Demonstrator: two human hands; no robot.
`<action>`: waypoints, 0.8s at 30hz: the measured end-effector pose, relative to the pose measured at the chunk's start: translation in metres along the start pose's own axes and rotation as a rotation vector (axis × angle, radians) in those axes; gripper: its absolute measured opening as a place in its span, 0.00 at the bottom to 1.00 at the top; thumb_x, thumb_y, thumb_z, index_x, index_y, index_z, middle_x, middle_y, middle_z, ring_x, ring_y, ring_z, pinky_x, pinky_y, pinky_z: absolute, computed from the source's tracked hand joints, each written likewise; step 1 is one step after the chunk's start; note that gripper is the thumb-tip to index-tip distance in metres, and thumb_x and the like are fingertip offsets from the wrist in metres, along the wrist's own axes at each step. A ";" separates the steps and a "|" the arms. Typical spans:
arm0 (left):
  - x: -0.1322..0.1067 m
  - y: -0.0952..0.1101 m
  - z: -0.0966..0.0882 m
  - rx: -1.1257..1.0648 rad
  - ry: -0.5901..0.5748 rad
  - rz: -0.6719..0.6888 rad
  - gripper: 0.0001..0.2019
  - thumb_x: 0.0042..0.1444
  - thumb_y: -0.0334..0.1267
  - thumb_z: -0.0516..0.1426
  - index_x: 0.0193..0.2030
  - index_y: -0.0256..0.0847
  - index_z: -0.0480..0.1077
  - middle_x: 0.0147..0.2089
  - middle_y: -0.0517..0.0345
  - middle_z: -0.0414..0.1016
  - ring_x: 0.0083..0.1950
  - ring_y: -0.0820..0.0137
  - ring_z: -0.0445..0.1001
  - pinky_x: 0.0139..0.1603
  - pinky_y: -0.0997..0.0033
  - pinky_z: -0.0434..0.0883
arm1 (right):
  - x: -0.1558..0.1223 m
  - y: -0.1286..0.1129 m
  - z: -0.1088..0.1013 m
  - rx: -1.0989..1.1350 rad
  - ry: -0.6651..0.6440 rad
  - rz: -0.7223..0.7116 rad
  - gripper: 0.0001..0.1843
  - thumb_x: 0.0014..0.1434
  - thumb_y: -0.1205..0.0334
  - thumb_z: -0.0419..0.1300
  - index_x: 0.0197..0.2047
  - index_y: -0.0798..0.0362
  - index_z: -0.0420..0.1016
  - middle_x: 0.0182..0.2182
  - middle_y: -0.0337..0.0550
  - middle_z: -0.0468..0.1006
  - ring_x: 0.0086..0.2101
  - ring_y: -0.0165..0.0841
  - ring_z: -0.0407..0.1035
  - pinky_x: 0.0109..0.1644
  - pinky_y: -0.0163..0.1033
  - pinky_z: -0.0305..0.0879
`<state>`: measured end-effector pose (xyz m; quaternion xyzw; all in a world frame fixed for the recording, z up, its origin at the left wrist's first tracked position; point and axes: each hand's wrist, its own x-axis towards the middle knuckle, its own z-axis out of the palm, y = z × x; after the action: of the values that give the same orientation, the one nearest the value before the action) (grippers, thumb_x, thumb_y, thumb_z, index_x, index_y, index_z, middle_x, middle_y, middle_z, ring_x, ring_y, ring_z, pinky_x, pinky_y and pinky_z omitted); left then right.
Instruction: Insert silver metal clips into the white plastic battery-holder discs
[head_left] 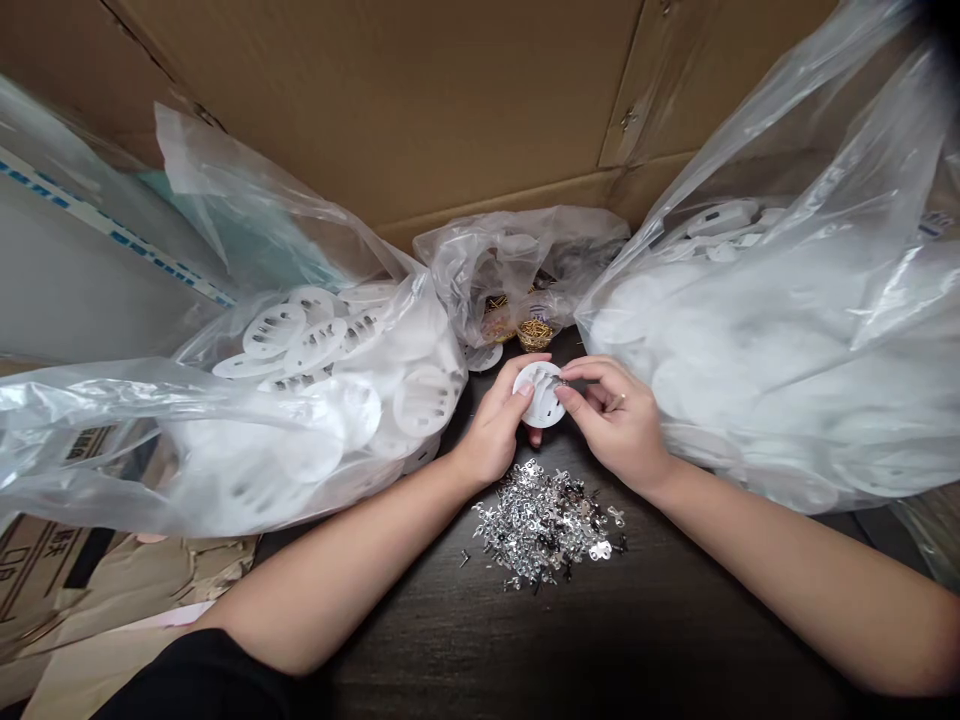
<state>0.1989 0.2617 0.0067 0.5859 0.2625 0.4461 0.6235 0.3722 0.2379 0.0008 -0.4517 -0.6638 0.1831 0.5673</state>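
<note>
A round white plastic disc [538, 405] with molded slots is gripped at its left edge by my left hand [499, 415], thumb on top. My right hand [619, 420] pinches at the disc's right side, fingertips over the slots; a small dark metal piece seems to be between them, too small to name. Just below both hands, a pile of small silvery metal pieces [536, 525] lies on the dark table [450, 650]. Some darker bits are mixed into it.
A clear bag of white discs with metal strips [315, 345] stands at left. Another bag of white plastic parts [750, 370] fills the right. Behind the hands are small brass-coloured pieces [535, 332] in plastic. A cardboard wall [420, 100] closes the back.
</note>
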 end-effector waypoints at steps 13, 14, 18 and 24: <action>0.008 -0.006 -0.005 -0.049 0.052 -0.065 0.38 0.65 0.72 0.43 0.37 0.37 0.75 0.34 0.49 0.75 0.33 0.69 0.72 0.33 0.70 0.69 | 0.000 -0.001 -0.001 0.002 -0.082 -0.075 0.04 0.67 0.62 0.64 0.45 0.51 0.77 0.38 0.42 0.75 0.25 0.25 0.60 0.27 0.37 0.59; 0.008 -0.005 -0.005 -0.064 0.033 -0.083 0.39 0.64 0.73 0.43 0.35 0.37 0.74 0.33 0.49 0.75 0.33 0.69 0.72 0.33 0.69 0.69 | 0.000 -0.002 -0.001 -0.018 -0.075 -0.122 0.04 0.66 0.64 0.64 0.45 0.51 0.77 0.39 0.42 0.75 0.26 0.26 0.62 0.27 0.37 0.60; 0.007 -0.005 -0.006 -0.039 -0.033 -0.130 0.38 0.62 0.74 0.45 0.34 0.36 0.72 0.31 0.51 0.71 0.31 0.70 0.69 0.32 0.69 0.66 | -0.001 -0.007 -0.002 -0.054 -0.084 -0.295 0.08 0.66 0.68 0.64 0.48 0.51 0.76 0.43 0.47 0.77 0.38 0.33 0.73 0.36 0.40 0.72; 0.005 -0.006 -0.005 -0.076 -0.031 -0.081 0.34 0.63 0.73 0.45 0.46 0.40 0.68 0.37 0.54 0.68 0.32 0.70 0.66 0.33 0.68 0.66 | -0.002 -0.007 0.002 -0.051 -0.139 -0.388 0.13 0.64 0.72 0.64 0.51 0.52 0.74 0.48 0.49 0.79 0.50 0.35 0.76 0.54 0.46 0.77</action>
<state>0.1979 0.2690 0.0013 0.5577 0.2593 0.4208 0.6668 0.3679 0.2330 0.0044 -0.3161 -0.7803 0.0842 0.5330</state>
